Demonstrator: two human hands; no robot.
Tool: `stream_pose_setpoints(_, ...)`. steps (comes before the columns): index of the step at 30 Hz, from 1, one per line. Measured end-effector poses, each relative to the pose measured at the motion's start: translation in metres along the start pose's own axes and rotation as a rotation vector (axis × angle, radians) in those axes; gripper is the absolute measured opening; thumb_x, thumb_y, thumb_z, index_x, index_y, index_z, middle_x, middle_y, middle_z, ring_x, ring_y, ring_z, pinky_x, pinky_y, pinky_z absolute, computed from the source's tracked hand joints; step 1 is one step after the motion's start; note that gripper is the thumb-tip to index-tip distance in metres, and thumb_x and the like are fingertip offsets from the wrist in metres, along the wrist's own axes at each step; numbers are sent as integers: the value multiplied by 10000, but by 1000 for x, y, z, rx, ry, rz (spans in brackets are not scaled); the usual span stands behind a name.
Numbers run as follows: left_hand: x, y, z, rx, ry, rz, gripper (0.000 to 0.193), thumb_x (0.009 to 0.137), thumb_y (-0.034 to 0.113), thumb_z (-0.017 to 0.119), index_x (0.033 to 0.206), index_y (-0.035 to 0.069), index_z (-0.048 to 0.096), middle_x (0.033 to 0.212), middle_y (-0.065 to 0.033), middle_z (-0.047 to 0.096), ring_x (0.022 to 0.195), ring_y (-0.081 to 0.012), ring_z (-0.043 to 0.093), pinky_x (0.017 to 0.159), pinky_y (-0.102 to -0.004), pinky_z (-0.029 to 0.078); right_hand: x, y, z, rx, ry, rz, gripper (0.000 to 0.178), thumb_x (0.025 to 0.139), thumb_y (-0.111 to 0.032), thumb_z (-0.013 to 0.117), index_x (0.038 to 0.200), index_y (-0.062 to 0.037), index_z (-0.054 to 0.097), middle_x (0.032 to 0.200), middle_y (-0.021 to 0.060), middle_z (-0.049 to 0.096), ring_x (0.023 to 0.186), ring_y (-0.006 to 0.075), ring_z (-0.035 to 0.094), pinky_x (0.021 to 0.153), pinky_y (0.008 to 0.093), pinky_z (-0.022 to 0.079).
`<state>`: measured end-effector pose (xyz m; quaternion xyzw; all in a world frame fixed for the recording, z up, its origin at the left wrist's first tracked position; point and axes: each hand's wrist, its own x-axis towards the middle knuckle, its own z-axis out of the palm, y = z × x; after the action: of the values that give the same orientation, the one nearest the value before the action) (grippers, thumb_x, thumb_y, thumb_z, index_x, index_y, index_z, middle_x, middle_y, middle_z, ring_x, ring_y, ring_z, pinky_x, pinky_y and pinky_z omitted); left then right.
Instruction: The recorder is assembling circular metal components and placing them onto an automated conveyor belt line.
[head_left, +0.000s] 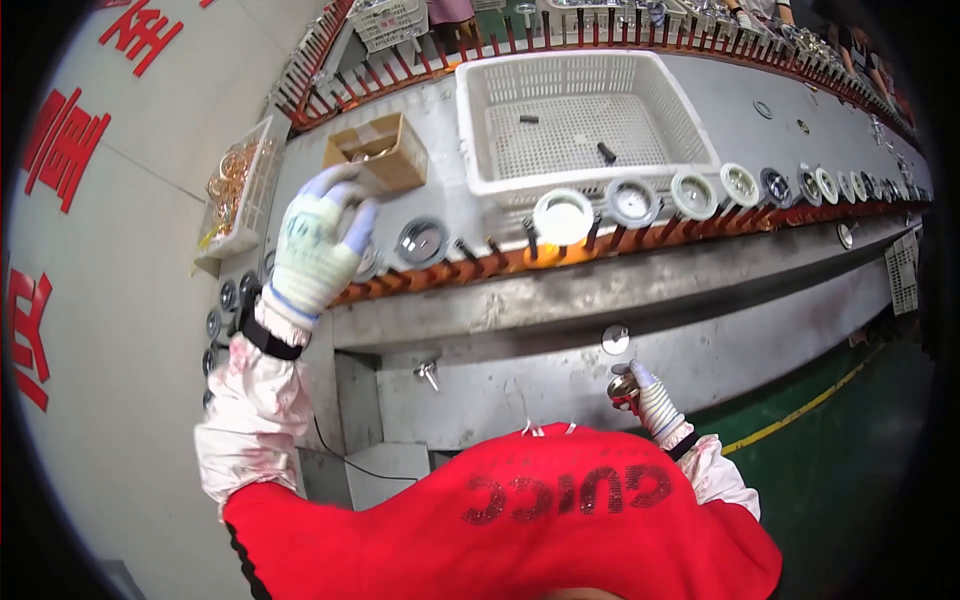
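Left hand (315,250) raised over surface (700,105) left edge, fingers curled, contents unclear. Right hand (640,392) grips metal part (622,388) below front edge; drop risk.

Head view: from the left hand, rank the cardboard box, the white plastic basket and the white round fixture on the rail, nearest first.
Measured from the raised left hand:
1. Cardboard box, just up and right of the fingers, on the bench.
2. White round fixture, further right, sitting on the orange rail.
3. White plastic basket, right and further back on the bench; its near corner is nearly level with the fixture, so 2 and 3 are close.
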<state>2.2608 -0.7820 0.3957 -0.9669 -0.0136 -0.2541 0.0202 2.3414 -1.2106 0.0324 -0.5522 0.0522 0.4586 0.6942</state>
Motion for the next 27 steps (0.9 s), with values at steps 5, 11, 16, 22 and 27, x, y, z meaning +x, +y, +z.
stream_pose_setpoints(5,175,47,89,-174,-530,-102,368,966,325,592,1195,46,668,1153,-190,692,1089,-344,659,962,-395,502,67,9,-56,-248,60,54,518,1024,-490,469,1168,-43,686,919,134,728,786,228,702,644,357,550)
stream_pose_setpoints(11,305,20,292,169,-868,34,406,954,234,563,1322,74,623,1231,-201,683,1170,-353,643,987,-437,522,99,25,-103,-920,277,-37,430,975,-432,549,1122,-55,697,1014,247,704,932,410,679,848,456,519)
stream_pose_setpoints(16,294,-7,404,398,-888,-22,379,986,178,466,1312,67,626,1278,-197,663,1204,-351,635,1004,-441,524,109,48,-127,-931,423,-73,326,931,-363,642,963,-56,748,813,190,718,763,360,701,735,433,534)
stream_pose_setpoints(22,318,-26,298,128,-612,58,267,942,149,612,1178,42,675,1054,-146,737,936,-316,711,807,-408,557,109,56,-145,-866,383,23,350,946,-386,613,928,-63,747,812,208,711,748,387,683,711,465,518)
stream_pose_setpoints(27,276,-71,142,-280,-366,-296,290,937,163,704,1190,32,649,950,-37,677,799,-88,607,710,-275,531,114,23,-130,-824,360,-23,384,944,-417,604,1000,-73,765,816,174,740,763,330,719,733,434,534)
